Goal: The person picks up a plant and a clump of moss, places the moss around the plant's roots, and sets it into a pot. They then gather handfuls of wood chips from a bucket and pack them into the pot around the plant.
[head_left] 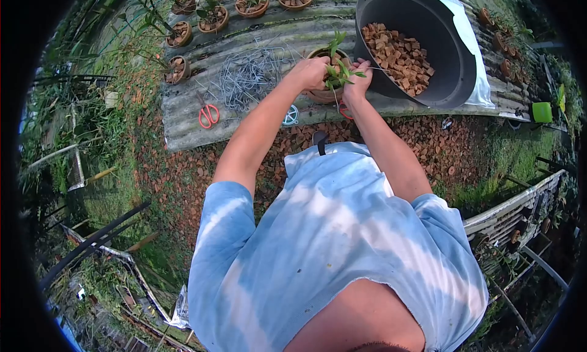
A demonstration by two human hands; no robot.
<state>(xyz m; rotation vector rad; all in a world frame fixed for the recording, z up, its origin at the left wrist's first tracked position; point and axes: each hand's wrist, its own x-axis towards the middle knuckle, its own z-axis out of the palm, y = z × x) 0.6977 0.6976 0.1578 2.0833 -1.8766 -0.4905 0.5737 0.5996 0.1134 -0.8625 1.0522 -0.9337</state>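
Red-handled scissors [208, 116], wire tangle [243, 83]: on bench [189, 132], left of work. Your left hand [312, 74]: curled at left side of pot [323, 97]. Leafy plant [342, 75]: in pot, between hands; steady stem, spare leaves. Your right hand [358, 83]: fingers bent, pot's right side; what either pinches, can't tell. Black tub [455, 61], brick chunks [397, 55] inside: just beside.

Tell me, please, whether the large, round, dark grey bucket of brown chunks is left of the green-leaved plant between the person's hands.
Not quite: the head view shows the large, round, dark grey bucket of brown chunks to the right, not left, of the green-leaved plant between the left hand and right hand.
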